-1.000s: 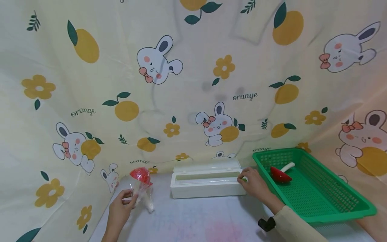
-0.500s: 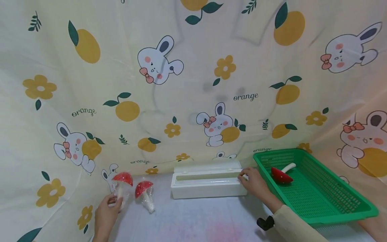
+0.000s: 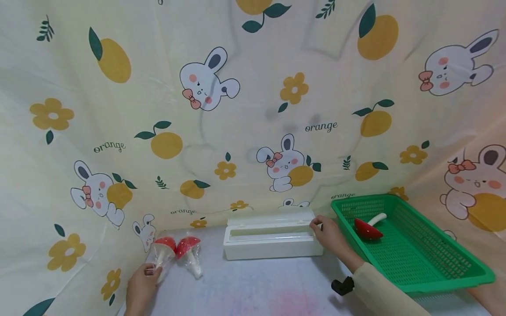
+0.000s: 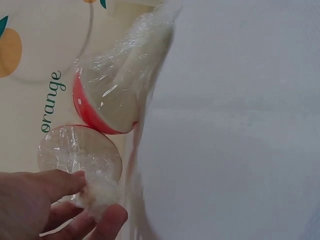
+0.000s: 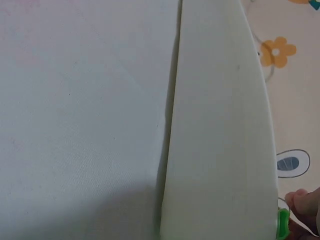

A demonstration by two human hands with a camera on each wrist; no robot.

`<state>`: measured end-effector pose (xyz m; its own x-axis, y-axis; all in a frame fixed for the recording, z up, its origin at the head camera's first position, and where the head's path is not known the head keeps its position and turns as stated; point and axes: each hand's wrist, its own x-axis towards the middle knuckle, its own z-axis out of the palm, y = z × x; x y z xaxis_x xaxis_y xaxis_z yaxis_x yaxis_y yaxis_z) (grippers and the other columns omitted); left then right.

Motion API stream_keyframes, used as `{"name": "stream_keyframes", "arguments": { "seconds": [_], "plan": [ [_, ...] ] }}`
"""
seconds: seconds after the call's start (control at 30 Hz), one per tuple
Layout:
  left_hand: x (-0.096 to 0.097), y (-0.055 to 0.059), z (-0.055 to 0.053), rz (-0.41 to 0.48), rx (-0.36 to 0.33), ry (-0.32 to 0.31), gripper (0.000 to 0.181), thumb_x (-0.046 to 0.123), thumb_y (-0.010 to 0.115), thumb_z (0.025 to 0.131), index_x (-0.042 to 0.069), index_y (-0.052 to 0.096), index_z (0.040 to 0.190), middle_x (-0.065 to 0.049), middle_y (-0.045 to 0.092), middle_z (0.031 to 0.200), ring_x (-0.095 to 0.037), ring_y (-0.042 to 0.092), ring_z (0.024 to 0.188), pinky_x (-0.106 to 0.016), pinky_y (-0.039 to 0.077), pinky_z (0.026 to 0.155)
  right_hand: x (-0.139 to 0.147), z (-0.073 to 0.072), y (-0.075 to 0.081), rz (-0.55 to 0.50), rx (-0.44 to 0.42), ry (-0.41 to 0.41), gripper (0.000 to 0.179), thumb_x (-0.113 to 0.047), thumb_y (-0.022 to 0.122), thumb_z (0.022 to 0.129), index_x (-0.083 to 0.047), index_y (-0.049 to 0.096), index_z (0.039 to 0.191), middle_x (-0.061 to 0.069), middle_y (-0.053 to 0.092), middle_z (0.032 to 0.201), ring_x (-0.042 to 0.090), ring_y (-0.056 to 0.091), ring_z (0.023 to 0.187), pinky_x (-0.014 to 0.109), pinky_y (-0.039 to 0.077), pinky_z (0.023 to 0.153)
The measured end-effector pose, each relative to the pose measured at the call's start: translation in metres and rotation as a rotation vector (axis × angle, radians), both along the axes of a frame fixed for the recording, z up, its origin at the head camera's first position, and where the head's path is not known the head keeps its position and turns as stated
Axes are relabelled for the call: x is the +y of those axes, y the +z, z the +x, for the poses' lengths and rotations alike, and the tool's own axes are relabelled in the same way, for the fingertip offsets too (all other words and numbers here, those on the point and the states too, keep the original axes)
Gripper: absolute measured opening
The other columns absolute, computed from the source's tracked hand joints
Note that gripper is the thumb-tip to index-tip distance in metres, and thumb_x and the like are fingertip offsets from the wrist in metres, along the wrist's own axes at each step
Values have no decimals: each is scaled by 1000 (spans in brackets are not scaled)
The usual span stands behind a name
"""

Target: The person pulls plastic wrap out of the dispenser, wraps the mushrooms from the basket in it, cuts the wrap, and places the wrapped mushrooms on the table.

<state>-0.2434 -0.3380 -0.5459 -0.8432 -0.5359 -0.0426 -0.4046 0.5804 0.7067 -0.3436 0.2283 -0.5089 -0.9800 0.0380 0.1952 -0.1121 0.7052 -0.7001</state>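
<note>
My left hand (image 3: pixel 141 285) pinches the stem of a red-capped toy mushroom (image 3: pixel 164 246) wrapped in clear film, seen cap underside on in the left wrist view (image 4: pixel 75 150). Beside it lies another wrapped mushroom (image 3: pixel 189 254), tilted, its cap touching or nearly touching the first. My right hand (image 3: pixel 331 235) is at the right end of a white cling film dispenser (image 3: pixel 272 250), whose lid (image 3: pixel 272 217) stands raised at the back. A green slider (image 5: pixel 283 224) shows close to my right fingers (image 5: pixel 302 202); whether they grip the lid or only touch it is hidden.
A green plastic basket (image 3: pixel 431 281) stands at the right, with an unwrapped red mushroom (image 3: pixel 368 229) inside. Behind everything hangs a printed cloth (image 3: pixel 245 109). A pale sheet (image 3: pixel 245 289) covers the table. A black device (image 3: pixel 342 286) is on my right wrist.
My left hand has carried its wrapped mushroom left, away from in front of the other, then lowered it beside that one. My right hand has shifted slightly up at the dispenser's end.
</note>
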Motion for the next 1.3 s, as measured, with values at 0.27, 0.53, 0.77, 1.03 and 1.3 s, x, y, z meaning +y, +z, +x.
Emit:
{"name": "stream_keyframes", "arguments": {
  "seconds": [0.27,0.53,0.77,1.03,1.3],
  "plan": [
    [3,-1,-4,-60,-89,9,40,19,69,106,-12,59,130,-28,67,110,-36,64,92,-48,52,80,-1,-2,2,-30,6,-2,14,-15,66,108,-3,68,114,11,70,105,24,59,90,34,54,76],
    [5,-1,-3,-165,-124,28,40,21,69,106,-11,56,127,-26,67,104,-37,63,91,-55,48,83,-2,-1,4,-81,14,9,13,-16,65,109,-4,67,113,11,70,105,25,61,91,35,56,76],
    [3,0,-2,-195,-148,32,48,24,70,105,-10,50,132,-30,62,112,-42,62,96,-56,50,83,-3,-2,5,-81,16,15,14,-15,65,108,-2,68,113,13,70,105,24,61,89,34,54,71],
    [24,23,-3,-327,44,34,55,21,72,102,-11,49,141,-38,52,128,-54,51,119,-66,46,101,-2,-3,10,-74,-3,7,17,-18,65,110,-3,67,116,12,69,106,25,59,92,34,54,75],
    [85,48,-15,-423,336,-185,32,17,76,99,1,71,126,-27,66,130,-48,58,121,-64,45,102,-4,-6,11,-91,4,-5,15,-17,66,109,-3,67,114,11,69,102,26,59,90,34,54,75]
  ]
}}
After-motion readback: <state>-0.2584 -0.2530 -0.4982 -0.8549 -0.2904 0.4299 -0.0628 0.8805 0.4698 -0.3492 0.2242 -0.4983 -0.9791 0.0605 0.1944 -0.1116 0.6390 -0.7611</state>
